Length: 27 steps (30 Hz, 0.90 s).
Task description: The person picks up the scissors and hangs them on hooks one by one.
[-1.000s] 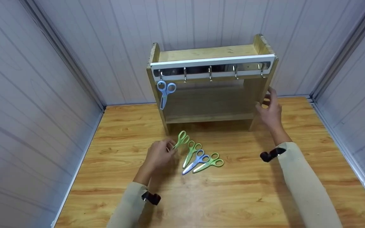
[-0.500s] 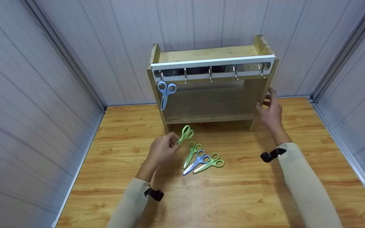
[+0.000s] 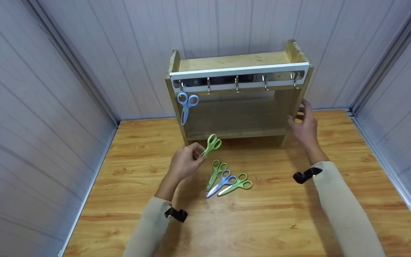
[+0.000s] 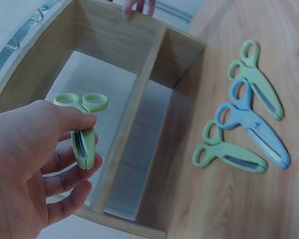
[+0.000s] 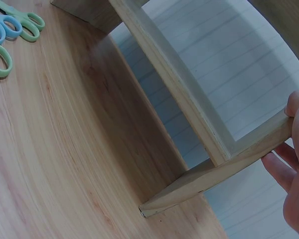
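My left hand [image 3: 185,161] pinches a pair of green scissors [image 4: 83,134] by the blade end, handle loops pointing up and away, in front of the shelf's lower left. On the wooden shelf [image 3: 234,134], my right hand [image 3: 304,126] grips the right side panel [image 5: 254,149], thumb at the front edge and fingers on the outer face. Blue scissors [image 3: 187,103] hang by one loop from the leftmost hook. On the floor lie green scissors [image 3: 215,175], blue scissors [image 3: 222,184] and another green pair [image 3: 239,185], close together with blades toward me.
A white rail [image 3: 227,71] with several metal hooks [image 3: 237,84] runs along the shelf's upper front. Panelled walls [image 3: 148,64] stand behind and on both sides. The wood-patterned floor [image 3: 248,225] stretches in front of the shelf.
My left hand has lifted the green scissors up and forward, slightly right, toward the shelf. My right hand has stayed on the side panel. The other scissors have not moved.
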Available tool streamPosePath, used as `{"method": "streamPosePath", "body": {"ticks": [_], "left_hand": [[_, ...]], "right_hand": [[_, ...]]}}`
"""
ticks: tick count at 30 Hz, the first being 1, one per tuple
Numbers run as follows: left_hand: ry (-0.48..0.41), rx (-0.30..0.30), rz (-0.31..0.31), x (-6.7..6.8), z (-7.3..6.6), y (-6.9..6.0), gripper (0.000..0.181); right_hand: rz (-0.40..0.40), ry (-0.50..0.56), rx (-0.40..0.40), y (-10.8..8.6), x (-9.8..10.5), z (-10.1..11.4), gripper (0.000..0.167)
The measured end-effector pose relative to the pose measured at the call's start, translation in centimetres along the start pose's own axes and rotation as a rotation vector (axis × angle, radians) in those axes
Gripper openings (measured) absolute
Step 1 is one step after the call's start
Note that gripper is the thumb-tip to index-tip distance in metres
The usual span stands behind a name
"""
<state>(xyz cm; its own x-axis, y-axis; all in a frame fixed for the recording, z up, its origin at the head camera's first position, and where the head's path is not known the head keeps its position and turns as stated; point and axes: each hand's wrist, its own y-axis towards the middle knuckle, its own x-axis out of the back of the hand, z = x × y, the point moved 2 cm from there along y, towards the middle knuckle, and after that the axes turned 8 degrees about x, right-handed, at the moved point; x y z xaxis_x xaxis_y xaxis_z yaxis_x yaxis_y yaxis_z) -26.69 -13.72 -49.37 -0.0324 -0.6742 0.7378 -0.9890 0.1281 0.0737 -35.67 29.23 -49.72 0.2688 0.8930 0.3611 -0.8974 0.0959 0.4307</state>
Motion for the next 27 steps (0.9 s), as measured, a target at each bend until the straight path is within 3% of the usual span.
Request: {"method": "streamPosePath", "body": {"ticks": [9,21,27], "left_hand": [[-0.032,-0.044,-0.038,0.0,-1.0,0.4,0.012],[-0.087,-0.049,-0.077,0.9,-2.0,1.0,0.016],[-0.142,-0.043,-0.063,1.3,-2.6,1.3,0.017]], "right_hand": [[-0.040,0.010,0.030,-0.1,-0.2,-0.1,0.074],[-0.041,-0.004,0.061,0.0,-0.2,-0.1,0.073],[-0.032,-0.022,0.045,0.0,-0.1,-0.3,0.072]]}}
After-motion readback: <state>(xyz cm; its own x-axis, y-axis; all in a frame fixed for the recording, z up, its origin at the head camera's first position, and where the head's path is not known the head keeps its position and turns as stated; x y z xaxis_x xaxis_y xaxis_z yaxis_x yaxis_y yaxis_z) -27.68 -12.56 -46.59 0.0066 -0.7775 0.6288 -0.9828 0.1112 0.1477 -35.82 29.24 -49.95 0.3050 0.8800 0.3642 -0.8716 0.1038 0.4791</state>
